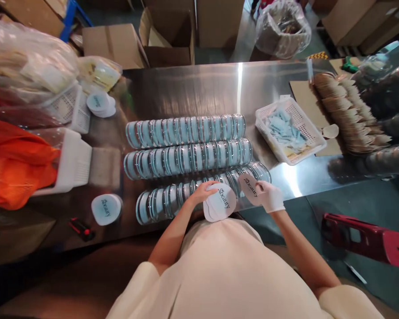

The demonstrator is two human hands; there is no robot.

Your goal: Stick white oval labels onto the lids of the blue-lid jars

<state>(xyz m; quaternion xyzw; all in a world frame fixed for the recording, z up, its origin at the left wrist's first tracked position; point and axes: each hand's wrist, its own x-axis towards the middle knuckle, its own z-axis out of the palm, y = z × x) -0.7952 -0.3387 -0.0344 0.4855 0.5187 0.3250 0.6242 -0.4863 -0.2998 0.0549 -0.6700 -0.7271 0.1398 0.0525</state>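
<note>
My left hand (204,192) is closed on the edge of a small stack of white rounded cards (223,201) printed "beauty", held close to my body. In my gloved right hand (271,195) a single printed card (248,188) is pinched at its right edge, just right of the stack. Both hands are over the near end of the closest row of clear round containers (166,199). Pale blue and white contents show inside them. Two more rows, a middle row (186,159) and a far row (186,130), lie on their sides behind it.
On the metal table (186,88), a white basket (289,133) holds small blue packets. Fanned brown paper pieces (349,115) lie farther right. More printed cards (106,209), a red-black cutter (82,229) and a white bin (75,164) with orange cloth are at left. A red stool-like object (369,239) stands right.
</note>
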